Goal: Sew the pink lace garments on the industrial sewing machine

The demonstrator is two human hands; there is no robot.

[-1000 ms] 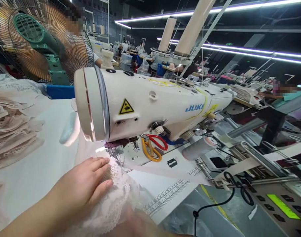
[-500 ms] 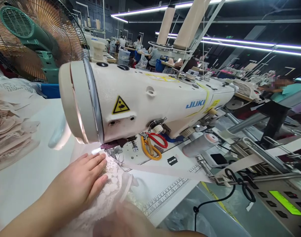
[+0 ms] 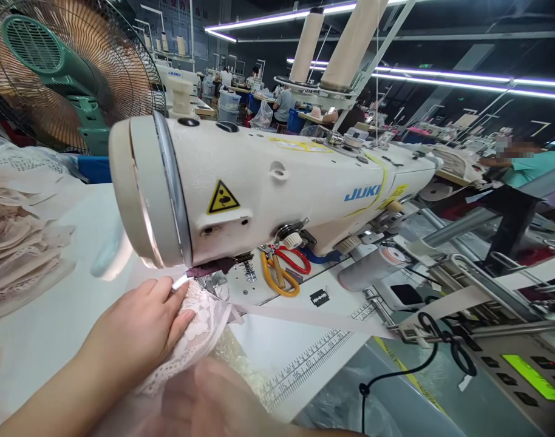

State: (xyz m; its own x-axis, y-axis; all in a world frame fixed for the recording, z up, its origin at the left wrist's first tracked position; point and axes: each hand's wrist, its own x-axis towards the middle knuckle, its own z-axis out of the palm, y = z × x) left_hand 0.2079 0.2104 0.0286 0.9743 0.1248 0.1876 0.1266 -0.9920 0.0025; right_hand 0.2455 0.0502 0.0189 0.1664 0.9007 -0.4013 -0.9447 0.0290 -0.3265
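My left hand [image 3: 138,321] lies palm down on pale pink lace fabric [image 3: 202,328], just left of the needle area of a white sewing machine [image 3: 268,176]. Its knuckles are bent a little, and the forefinger and thumb are apart, resting on the lace. The lace runs under the presser foot [image 3: 209,282], which is partly hidden. From the strip guide at the right, a pale sheer strip [image 3: 305,314] stretches to the foot. Low in the view, my right hand [image 3: 223,397] is smeared by motion beside the lace, its fingers unclear.
Yellow-handled snips [image 3: 277,276], a red-handled tool [image 3: 298,258] and a razor blade [image 3: 319,297] lie on the machine bed. A thread cone [image 3: 371,270] stands right. Fabric pieces [image 3: 22,243] are piled left, near a fan [image 3: 72,73]. A control box [image 3: 523,376] is at lower right.
My left fingers have gone from stretched flat to slightly bent and drawn back a little. The lace has shifted and its scalloped edge shows more. My right hand has moved slightly left.
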